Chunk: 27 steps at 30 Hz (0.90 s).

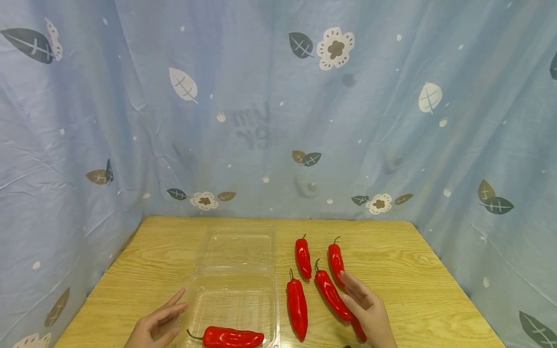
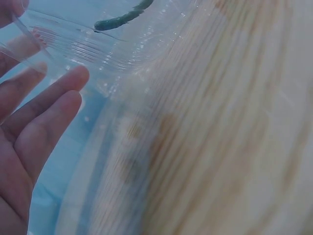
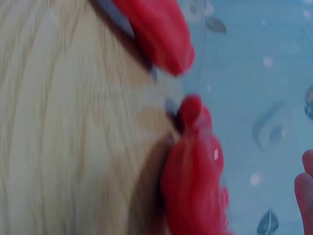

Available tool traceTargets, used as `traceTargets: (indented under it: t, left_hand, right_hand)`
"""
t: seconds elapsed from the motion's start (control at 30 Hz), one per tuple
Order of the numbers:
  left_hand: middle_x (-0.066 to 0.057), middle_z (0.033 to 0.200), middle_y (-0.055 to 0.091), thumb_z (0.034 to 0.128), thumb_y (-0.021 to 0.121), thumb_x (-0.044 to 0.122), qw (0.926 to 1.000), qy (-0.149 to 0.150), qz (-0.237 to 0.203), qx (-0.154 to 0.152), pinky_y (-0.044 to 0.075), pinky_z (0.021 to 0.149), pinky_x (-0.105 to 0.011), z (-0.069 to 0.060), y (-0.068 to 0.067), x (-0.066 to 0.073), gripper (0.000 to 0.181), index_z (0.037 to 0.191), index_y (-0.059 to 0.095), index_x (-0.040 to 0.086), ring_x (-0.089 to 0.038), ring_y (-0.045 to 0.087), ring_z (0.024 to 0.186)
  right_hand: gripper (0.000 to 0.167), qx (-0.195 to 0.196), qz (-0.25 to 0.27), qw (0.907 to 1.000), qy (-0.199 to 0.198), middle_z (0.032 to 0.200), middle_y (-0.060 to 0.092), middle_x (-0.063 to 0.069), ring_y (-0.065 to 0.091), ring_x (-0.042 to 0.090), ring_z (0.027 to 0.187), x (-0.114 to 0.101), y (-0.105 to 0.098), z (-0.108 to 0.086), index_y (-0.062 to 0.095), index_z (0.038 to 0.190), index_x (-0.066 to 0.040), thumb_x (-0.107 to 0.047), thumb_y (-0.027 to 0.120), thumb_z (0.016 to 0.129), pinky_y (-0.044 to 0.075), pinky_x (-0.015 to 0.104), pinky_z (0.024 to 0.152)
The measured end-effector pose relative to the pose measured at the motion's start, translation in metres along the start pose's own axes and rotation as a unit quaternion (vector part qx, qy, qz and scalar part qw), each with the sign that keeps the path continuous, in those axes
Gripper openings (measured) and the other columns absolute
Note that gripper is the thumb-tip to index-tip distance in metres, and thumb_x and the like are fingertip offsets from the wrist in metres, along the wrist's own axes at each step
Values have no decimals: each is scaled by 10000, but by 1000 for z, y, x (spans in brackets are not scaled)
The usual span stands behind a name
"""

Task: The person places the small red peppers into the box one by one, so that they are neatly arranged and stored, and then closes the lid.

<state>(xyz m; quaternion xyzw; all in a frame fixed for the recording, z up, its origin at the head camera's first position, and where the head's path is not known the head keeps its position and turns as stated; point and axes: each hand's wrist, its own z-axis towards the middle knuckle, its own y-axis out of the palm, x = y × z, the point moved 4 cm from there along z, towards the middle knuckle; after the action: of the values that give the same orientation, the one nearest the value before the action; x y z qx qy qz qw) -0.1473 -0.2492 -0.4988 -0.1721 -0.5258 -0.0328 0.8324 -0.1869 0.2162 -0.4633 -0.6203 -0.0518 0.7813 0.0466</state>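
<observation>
A clear plastic container [image 1: 277,309] lies opened out on the table, with one red pepper [image 1: 232,337] crosswise in its near half. My left hand [image 1: 156,323] is beside its left edge, fingers extended; the left wrist view has the hand [image 2: 39,117] near the clear plastic [image 2: 88,54] and a green stem [image 2: 122,20]. Over the right-hand peppers hovers my right hand [image 1: 369,309], fingers loosely bent, near a long pepper [image 1: 331,296]; whether it touches one I cannot tell. In the right wrist view, fingertips [image 3: 305,188] show at the edge, apart from a blurred pepper [image 3: 193,181].
More red peppers lie right of the container: one near it [image 1: 297,308], one farther back [image 1: 302,258], another at the back right [image 1: 336,261]. A small dark object [image 1: 346,346] shows at the bottom edge. A patterned blue curtain [image 1: 270,121] surrounds the wooden table [image 1: 435,299].
</observation>
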Motion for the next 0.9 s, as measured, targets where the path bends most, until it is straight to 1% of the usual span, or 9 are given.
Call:
traceTargets:
  t: [0.13,0.17,0.27,0.4,0.5,0.63,0.8,0.87,0.9]
  left_hand:
    - [196,1493,332,894,496,-161,9999,154,8,-29,456,927,-106,2,1,2,397,1287,449,-193,-1,526,1199]
    - [191,1494,335,893,494,-164,9998,178,-16,-22,454,928,-104,2,1,2,396,1285,450,-194,-2,525,1200]
    - [168,1502,335,887,485,-182,9996,259,-68,-14,453,929,-104,1,1,2,399,1284,448,-197,-10,526,1203]
    - [148,1509,331,883,487,-187,9995,309,-83,-11,458,928,-110,1,1,1,405,1286,447,-197,-19,528,1205]
    - [151,1507,333,880,493,-187,9995,289,-88,-16,458,926,-110,1,1,0,406,1283,448,-199,-19,529,1203]
    - [146,1508,333,882,499,-178,9997,251,-66,-7,460,924,-110,1,1,1,405,1284,450,-196,-17,530,1201]
    - [137,1509,339,880,500,-180,9996,251,-79,30,458,926,-108,1,1,3,403,1280,453,-197,-14,530,1201]
    - [138,1508,338,877,497,-187,9995,285,-101,20,455,930,-107,1,2,3,404,1278,449,-202,-13,526,1205]
    - [142,1507,338,877,497,-188,9995,290,-105,17,453,931,-105,0,2,3,405,1278,448,-203,-12,525,1206]
  right_hand:
    - [473,412,-279,9976,471,1281,578,-158,552,-18,1157,7,-13,-3,495,1367,-30,-112,626,920,471,106,896]
    - [473,480,-345,9968,534,1285,579,-141,552,-21,1153,9,-16,-4,496,1367,-31,-112,627,919,471,103,891]
    - [484,581,-576,9940,722,1337,566,-19,546,-64,1126,14,-22,-5,492,1371,-33,-134,633,919,461,81,879]
    - [539,423,-658,9922,966,1423,466,166,482,-151,1117,21,-29,-5,453,1395,-21,-183,642,917,415,40,893]
    - [583,362,-793,9903,1086,1443,436,180,423,-212,1101,27,-34,-6,433,1403,-7,-210,659,905,375,4,901]
    - [613,439,-965,9868,1228,1446,433,174,390,-246,1067,32,-41,-5,436,1403,-8,-231,682,887,366,-14,888]
    - [654,351,-1038,9841,1396,1457,420,176,380,-241,1067,36,-44,-3,421,1415,-5,-249,696,874,366,-11,891]
    - [665,292,-1118,9829,1432,1462,412,180,371,-223,1091,38,-44,-3,411,1422,-5,-252,695,875,356,-16,895]
    - [668,264,-1171,9821,1451,1465,409,178,371,-192,1132,39,-44,-3,407,1426,-9,-257,693,876,348,-21,894]
